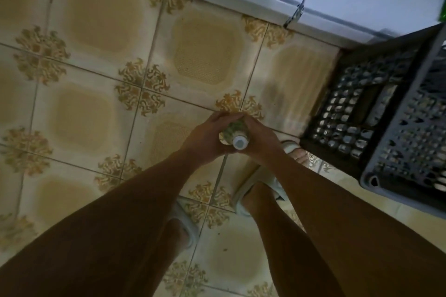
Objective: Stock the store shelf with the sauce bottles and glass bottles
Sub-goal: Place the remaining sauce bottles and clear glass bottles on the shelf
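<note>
I'm looking straight down from the head camera, and both hands are out in front of me, meeting over the tiled floor [96, 94]. Between them is a bottle [235, 131] with a pale cap [240, 143] pointing up toward the camera and a greenish patterned label on its body. My left hand [205, 135] wraps the bottle from the left side, fingers curled around it and pressed together at the far end. My right hand [259, 137] closes on it from the right, fingers also curled and lying close together, their tips meeting the left hand's tips over the far side of the bottle. So the bottle is held in the air between both palms, above the floor, not resting on anything. Off to the right stands a dark plastic crate [376, 113] with a lattice bottom, and a grey basket [410, 142] overlaps its near right side; what lies inside either is too blurred to tell. Along the top runs a white cabinet edge [241, 0], and a thin metal hook [299, 7] hangs across it. Below my forearms I can see both feet in pale sandals [260, 185] on the tiles.
</note>
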